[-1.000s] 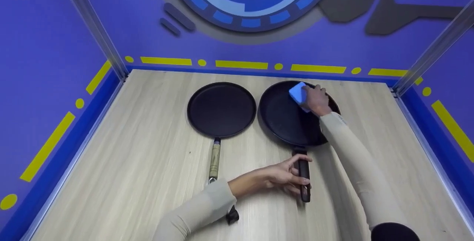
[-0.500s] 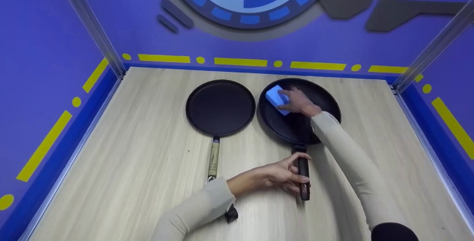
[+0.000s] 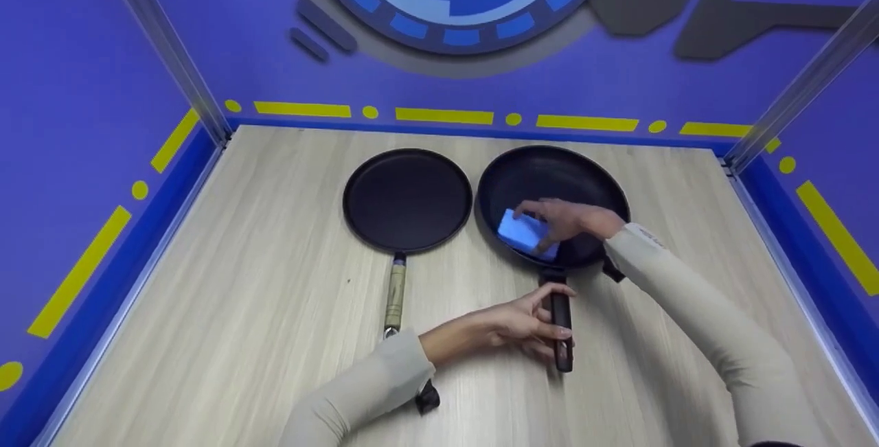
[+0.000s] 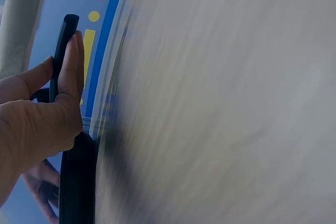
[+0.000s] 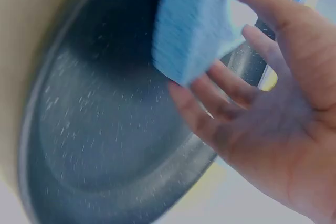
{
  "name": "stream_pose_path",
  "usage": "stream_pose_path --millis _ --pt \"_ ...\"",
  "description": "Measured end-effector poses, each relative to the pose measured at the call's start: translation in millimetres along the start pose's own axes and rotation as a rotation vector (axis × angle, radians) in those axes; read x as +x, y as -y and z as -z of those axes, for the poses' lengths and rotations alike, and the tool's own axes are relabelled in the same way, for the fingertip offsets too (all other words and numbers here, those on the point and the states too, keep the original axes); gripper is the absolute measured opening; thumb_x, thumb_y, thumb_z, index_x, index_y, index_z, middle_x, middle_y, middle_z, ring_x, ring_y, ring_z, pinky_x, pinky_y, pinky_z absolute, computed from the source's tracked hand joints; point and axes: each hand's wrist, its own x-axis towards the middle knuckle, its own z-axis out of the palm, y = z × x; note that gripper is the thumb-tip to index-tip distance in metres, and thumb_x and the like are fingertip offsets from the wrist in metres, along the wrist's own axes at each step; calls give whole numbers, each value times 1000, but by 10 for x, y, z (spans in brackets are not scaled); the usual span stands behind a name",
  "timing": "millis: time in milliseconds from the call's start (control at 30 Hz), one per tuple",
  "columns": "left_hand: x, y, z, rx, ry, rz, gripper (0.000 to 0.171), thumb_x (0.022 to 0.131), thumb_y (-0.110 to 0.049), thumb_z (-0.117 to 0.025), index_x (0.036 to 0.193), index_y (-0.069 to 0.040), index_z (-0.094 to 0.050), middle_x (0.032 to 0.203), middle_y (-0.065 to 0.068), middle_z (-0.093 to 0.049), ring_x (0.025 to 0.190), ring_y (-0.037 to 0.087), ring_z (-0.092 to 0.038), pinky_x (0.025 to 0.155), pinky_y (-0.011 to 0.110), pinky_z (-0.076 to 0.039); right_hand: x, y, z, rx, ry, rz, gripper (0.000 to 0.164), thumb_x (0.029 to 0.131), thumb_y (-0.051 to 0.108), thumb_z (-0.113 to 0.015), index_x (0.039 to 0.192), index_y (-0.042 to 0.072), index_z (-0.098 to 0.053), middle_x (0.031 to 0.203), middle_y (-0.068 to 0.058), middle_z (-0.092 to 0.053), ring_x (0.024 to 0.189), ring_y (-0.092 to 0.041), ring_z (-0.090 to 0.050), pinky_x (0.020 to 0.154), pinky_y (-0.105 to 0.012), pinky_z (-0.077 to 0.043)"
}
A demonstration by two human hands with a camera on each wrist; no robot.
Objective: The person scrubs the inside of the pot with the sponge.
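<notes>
A black frying pan (image 3: 584,182) lies at the back right of the table, its handle (image 3: 562,337) pointing toward me. My left hand (image 3: 518,323) grips that handle, thumb on one side and fingers on the other, as the left wrist view also shows. Inside the pan, my right hand (image 3: 563,219) holds a light blue sponge (image 3: 522,231) near the lower left of the rim. In the right wrist view the sponge (image 5: 181,30) is pinched between thumb and fingers, above a pan surface (image 5: 115,129) dotted with small pale specks.
A flat black pan (image 3: 408,200) with a wood-look handle (image 3: 396,296) lies just left of the frying pan. My left forearm crosses over its handle end. A small black object (image 3: 427,399) shows beside the left sleeve. Blue walls (image 3: 481,90) enclose the wooden table (image 3: 275,261).
My right hand has carried the sponge from the pan's upper part to the left, then down toward the handle side. The left hand keeps its grip on the handle.
</notes>
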Motion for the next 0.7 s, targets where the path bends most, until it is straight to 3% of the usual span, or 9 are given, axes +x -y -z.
stream_pose_path --millis 167,300,500,700 --pt "-9 27 7 11 9 5 62 97 8 -61 145 -28 -42 95 10 -69 106 44 -71 91 46 -64 -191 -133 -18 6 124 36 66 84 9 -83 138 21 -48 147 -23 -47 133 -43 -49 103 -56 -54" --pt "-16 16 23 43 0 -1 64 97 7 -62 147 -28 -42 95 8 -67 103 40 -72 87 43 -65 -312 -284 30 1 122 12 65 81 -1 -78 135 20 -49 144 -23 -47 131 -42 -49 98 -53 -55" --pt "-27 -8 36 42 -13 -15 64 97 7 -63 147 -28 -43 94 7 -67 93 32 -74 86 43 -66 -402 -565 118 -82 -55 -119 66 85 5 -80 142 17 -48 142 -32 -45 126 -47 -50 97 -64 -53" --pt "-24 -3 22 48 -19 -17 65 96 7 -64 146 -29 -45 93 7 -68 89 29 -75 81 39 -67 -327 -781 122 -109 -234 -186 67 90 12 -78 149 6 -47 135 -36 -49 113 -47 -57 97 -64 -54"
